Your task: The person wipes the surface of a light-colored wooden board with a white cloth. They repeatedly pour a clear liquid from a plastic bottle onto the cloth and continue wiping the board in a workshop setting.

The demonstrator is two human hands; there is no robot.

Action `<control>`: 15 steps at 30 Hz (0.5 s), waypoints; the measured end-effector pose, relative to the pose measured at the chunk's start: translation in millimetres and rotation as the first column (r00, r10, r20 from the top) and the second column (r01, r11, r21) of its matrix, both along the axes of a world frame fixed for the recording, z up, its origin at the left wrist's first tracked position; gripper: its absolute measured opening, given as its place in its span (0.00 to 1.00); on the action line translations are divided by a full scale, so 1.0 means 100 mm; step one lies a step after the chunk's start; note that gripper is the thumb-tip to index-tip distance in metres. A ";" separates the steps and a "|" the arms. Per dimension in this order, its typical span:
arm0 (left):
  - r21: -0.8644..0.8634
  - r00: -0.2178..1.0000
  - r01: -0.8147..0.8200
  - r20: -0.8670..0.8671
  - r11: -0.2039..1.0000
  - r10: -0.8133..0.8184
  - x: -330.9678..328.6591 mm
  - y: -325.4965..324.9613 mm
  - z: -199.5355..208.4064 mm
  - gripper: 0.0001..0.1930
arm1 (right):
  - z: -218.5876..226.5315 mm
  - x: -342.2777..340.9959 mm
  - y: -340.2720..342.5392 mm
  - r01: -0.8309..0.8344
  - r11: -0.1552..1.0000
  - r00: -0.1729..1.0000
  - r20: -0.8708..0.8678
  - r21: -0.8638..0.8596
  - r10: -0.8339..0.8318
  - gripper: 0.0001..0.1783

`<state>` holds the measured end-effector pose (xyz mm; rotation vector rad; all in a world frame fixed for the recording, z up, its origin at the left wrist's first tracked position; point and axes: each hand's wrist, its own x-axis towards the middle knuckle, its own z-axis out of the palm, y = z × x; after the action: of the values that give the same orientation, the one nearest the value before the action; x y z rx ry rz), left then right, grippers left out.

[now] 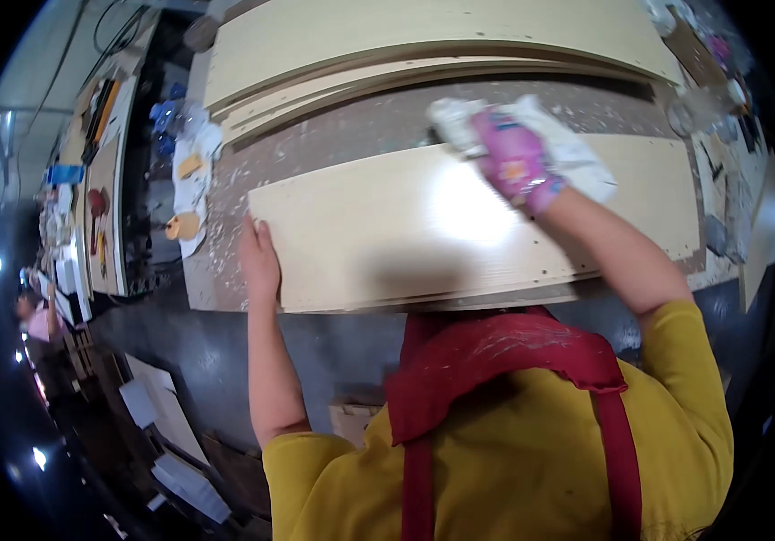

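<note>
A pink-gloved right hand [515, 162] bunches a crumpled white cloth [577, 155] on a pale rectangular wooden board [464, 225], center frame, apparently mid-wipe; the left hand [260, 263] touches the board's left end, grip unclear. Another stroke would call for steady bracing.

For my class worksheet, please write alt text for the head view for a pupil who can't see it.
A person's right hand, in a pink patterned glove, is on a white cloth over a pale board, while the bare left hand touches the board's left edge. More pale boards lie stacked beyond on the worn table.
</note>
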<state>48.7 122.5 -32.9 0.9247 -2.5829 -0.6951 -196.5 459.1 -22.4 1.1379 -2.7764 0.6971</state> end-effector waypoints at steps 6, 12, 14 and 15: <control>0.005 0.995 0.091 0.039 0.996 -0.091 0.11 -0.22 0.00 0.20 | 0.17 1.20 -1.88 -0.633 0.769 0.762 0.102 -0.093 0.640 0.11; 0.109 0.972 0.094 -0.224 0.990 -0.068 0.18 -0.27 -0.19 0.19 | 0.15 0.94 -2.20 -0.586 0.810 0.799 0.164 -0.003 0.579 0.16; 0.175 0.960 0.139 -0.267 0.975 -0.089 0.11 -0.29 -0.17 0.17 | -0.04 0.83 -2.53 -0.553 0.831 0.831 0.041 -0.056 0.555 0.16; 0.187 0.971 0.118 -0.229 0.975 -0.073 0.12 -0.29 -0.16 0.17 | 0.04 0.90 -2.65 -0.588 0.806 0.808 -0.004 -0.068 0.589 0.16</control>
<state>60.7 93.1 -48.8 0.7340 -2.4046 -1.0387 -106.2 193.8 -18.0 2.0171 -2.3625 0.8285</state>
